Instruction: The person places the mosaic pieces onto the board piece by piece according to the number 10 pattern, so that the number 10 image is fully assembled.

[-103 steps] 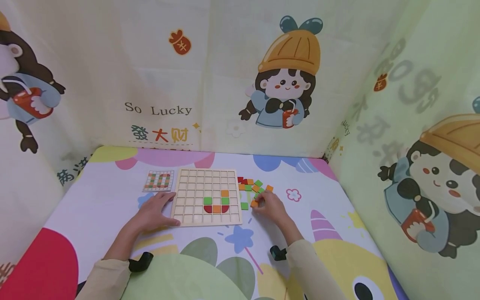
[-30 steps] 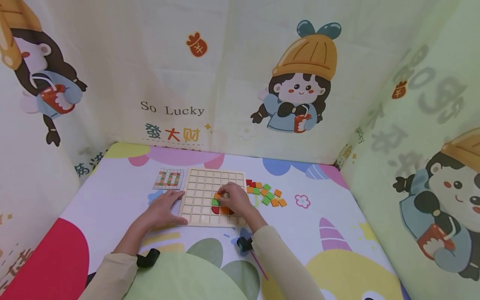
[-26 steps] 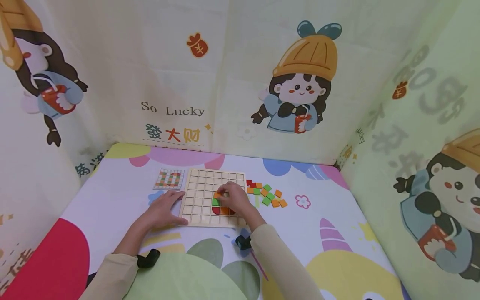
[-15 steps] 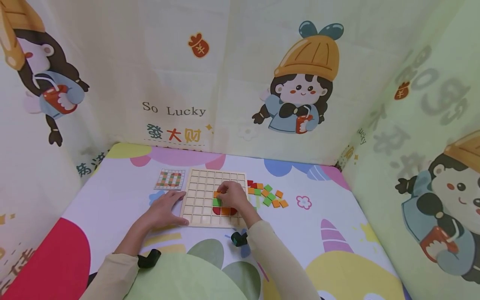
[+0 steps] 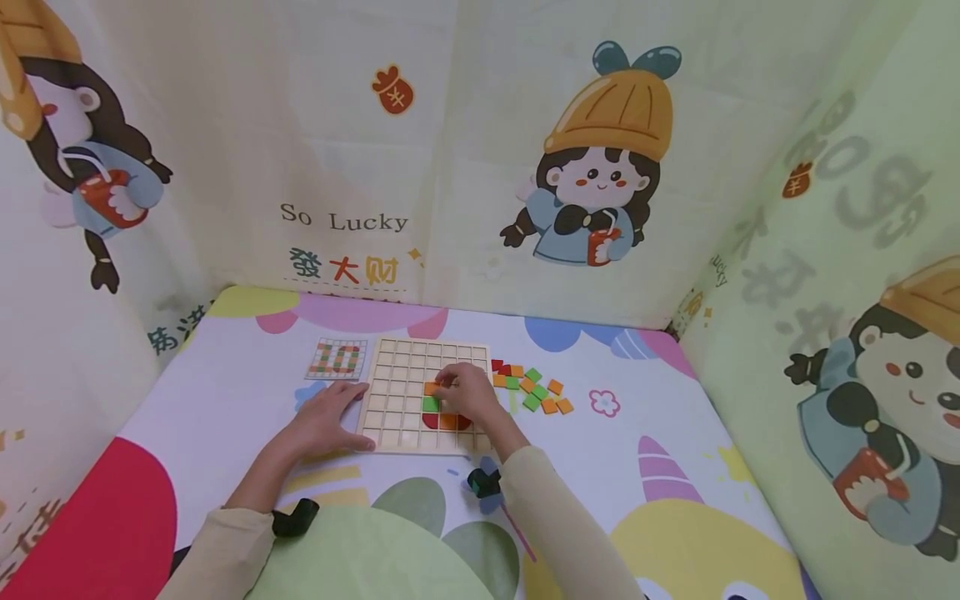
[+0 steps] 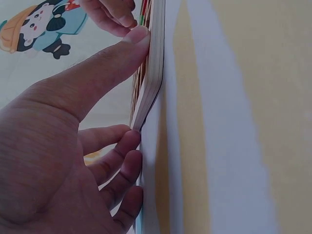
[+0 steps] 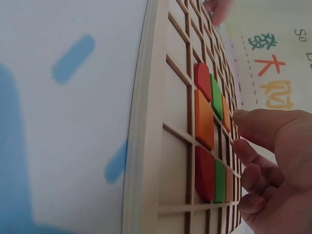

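Note:
A wooden grid board [image 5: 397,400] lies on the table, with a green tile [image 5: 431,404] and red and orange tiles in its cells. My right hand [image 5: 474,393] hovers over it, fingertips touching or just beside an orange tile [image 7: 225,113] that sits in a cell above the green one. In the right wrist view a gap shows between thumb and index finger. Some set tiles are hidden under this hand in the head view. My left hand [image 5: 326,421] rests along the board's left edge, its thumb [image 6: 139,35] against the near rim and the other fingers spread along the side.
Left of the board lies a pattern card [image 5: 336,360] with a coloured grid. Several loose orange, green and red tiles [image 5: 550,406] are scattered at the board's right. A printed cloth [image 5: 600,450] covers the table, and printed curtains [image 5: 465,167] surround it.
My right hand has brought an orange tile from the loose pile left onto the board. Over the last second it stays by that tile with small shifts. My left hand keeps its place.

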Action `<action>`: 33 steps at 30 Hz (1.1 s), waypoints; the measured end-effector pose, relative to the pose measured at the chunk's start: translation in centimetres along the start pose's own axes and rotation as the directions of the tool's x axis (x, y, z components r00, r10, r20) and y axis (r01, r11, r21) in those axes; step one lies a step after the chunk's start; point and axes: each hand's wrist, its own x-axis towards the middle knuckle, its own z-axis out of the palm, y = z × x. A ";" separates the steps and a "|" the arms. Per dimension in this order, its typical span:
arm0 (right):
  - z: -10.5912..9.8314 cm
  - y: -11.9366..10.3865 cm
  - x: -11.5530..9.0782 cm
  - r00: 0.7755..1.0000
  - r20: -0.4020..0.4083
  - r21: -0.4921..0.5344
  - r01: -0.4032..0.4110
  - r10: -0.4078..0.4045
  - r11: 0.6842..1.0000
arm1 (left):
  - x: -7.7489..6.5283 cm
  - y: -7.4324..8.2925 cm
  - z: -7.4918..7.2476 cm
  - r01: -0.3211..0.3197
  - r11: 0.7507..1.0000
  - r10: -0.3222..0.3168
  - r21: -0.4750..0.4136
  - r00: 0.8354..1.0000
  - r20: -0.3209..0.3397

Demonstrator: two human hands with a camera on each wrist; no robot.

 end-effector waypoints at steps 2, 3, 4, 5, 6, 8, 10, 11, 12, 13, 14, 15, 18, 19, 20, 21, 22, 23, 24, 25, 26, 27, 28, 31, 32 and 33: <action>-0.3 0.3 -0.1 1.000 -0.012 0.008 0.010 -0.010 1.000 | 0.0 0.0 -0.1 -0.002 1.000 0.002 -0.003 1.000 0.000; -0.4 0.5 -0.2 1.000 -0.018 0.003 0.014 -0.014 1.000 | 0.0 0.0 -0.1 -0.002 1.000 0.002 -0.003 1.000 0.000; -0.5 0.6 -0.3 1.000 -0.025 -0.003 0.016 -0.016 1.000 | 0.0 0.0 -0.1 -0.004 1.000 0.004 -0.002 1.000 0.000; -0.7 0.8 -0.3 0.999 -0.029 -0.006 0.014 -0.014 1.000 | -0.1 0.0 -0.1 -0.006 1.000 0.006 -0.002 1.000 0.000; -0.8 1.0 -0.4 0.999 -0.034 -0.011 0.012 -0.012 1.000 | -0.1 0.0 -0.1 -0.005 1.000 0.005 -0.001 1.000 0.001; -1.1 1.2 -0.5 0.999 -0.045 -0.021 0.006 -0.007 1.000 | -0.1 0.0 -0.1 -0.007 1.000 0.007 0.001 1.000 0.001; -1.5 1.5 -0.7 0.998 -0.057 -0.019 0.002 -0.003 1.000 | -0.1 0.1 -0.1 -0.009 1.000 0.009 0.001 1.000 0.003; -1.7 1.6 -0.8 0.998 -0.061 -0.017 0.002 -0.003 1.000 | -0.1 0.0 -0.1 -0.009 1.000 0.009 0.001 1.000 0.003; -1.9 1.6 -0.9 0.998 -0.067 -0.017 -0.002 0.000 1.000 | 0.0 0.0 -0.1 -0.008 1.000 0.008 0.001 1.000 0.003; -2.1 1.8 -1.0 0.997 -0.072 -0.018 -0.007 0.006 1.000 | 0.0 0.0 -0.1 -0.008 1.000 0.008 0.002 1.000 0.002; -2.3 1.9 -1.0 0.997 -0.075 -0.023 -0.014 0.012 1.000 | 0.0 0.0 -0.1 -0.008 1.000 0.008 0.003 1.000 0.003; -2.4 2.1 -1.1 0.997 -0.080 -0.026 -0.019 0.017 0.999 | 0.0 0.0 -0.1 -0.008 1.000 0.008 0.004 1.000 0.003; -3.0 2.8 -1.2 0.995 -0.095 -0.043 -0.026 0.022 0.999 | 0.0 0.0 -0.1 -0.008 1.000 0.008 0.008 1.000 0.000; -3.1 3.2 -1.2 0.995 -0.101 -0.049 -0.019 0.014 0.999 | 0.0 0.0 -0.1 -0.009 1.000 0.009 0.008 1.000 0.001; -3.3 3.5 -1.3 0.994 -0.109 -0.052 -0.017 0.011 0.998 | 0.1 0.0 -0.1 -0.010 1.000 0.010 0.006 1.000 0.000; -3.4 3.8 -1.3 0.993 -0.116 -0.053 -0.013 0.007 0.999 | 0.1 0.0 -0.1 -0.012 1.000 0.012 0.006 1.000 0.000; -3.6 4.1 -1.3 0.992 -0.125 -0.056 -0.015 0.008 0.998 | 0.1 -0.1 0.0 -0.013 1.000 0.013 0.006 1.000 -0.001; -3.7 4.4 -1.4 0.991 -0.134 -0.057 -0.024 0.016 0.998 | 0.1 -0.1 0.0 -0.014 1.000 0.014 0.007 1.000 -0.001; -3.9 4.6 -1.5 0.989 -0.143 -0.053 -0.032 0.024 0.998 | 0.1 -0.1 0.0 -0.014 1.000 0.014 0.008 1.000 -0.001; -4.1 4.9 -1.5 0.988 -0.153 -0.050 -0.039 0.031 0.998 | 0.1 -0.2 0.0 -0.014 1.000 0.014 0.009 1.000 0.000; -4.3 5.1 -1.6 0.986 -0.161 -0.042 -0.052 0.045 0.998 | 0.1 -0.2 0.0 -0.013 1.000 0.013 0.010 1.000 0.001; -4.5 5.3 -1.7 0.984 -0.168 -0.037 -0.063 0.056 0.997 | 0.1 -0.2 0.0 -0.012 1.000 0.012 0.010 1.000 0.001; -4.7 5.6 -1.8 0.982 -0.176 -0.035 -0.074 0.067 0.997 | 0.2 -0.2 0.0 -0.011 1.000 0.011 0.007 1.000 0.002; -5.2 6.3 -2.1 0.980 -0.184 -0.041 -0.088 0.079 0.995 | 0.2 -0.2 0.0 -0.009 1.000 0.009 0.002 1.000 0.003; -5.3 6.5 -2.2 0.979 -0.186 -0.047 -0.094 0.084 0.994 | 0.2 -0.2 0.0 -0.011 1.000 0.011 0.002 1.000 0.002; -5.4 6.7 -2.2 0.978 -0.188 -0.056 -0.103 0.091 0.993 | 0.1 -0.2 0.0 -0.013 1.000 0.013 0.004 1.000 0.001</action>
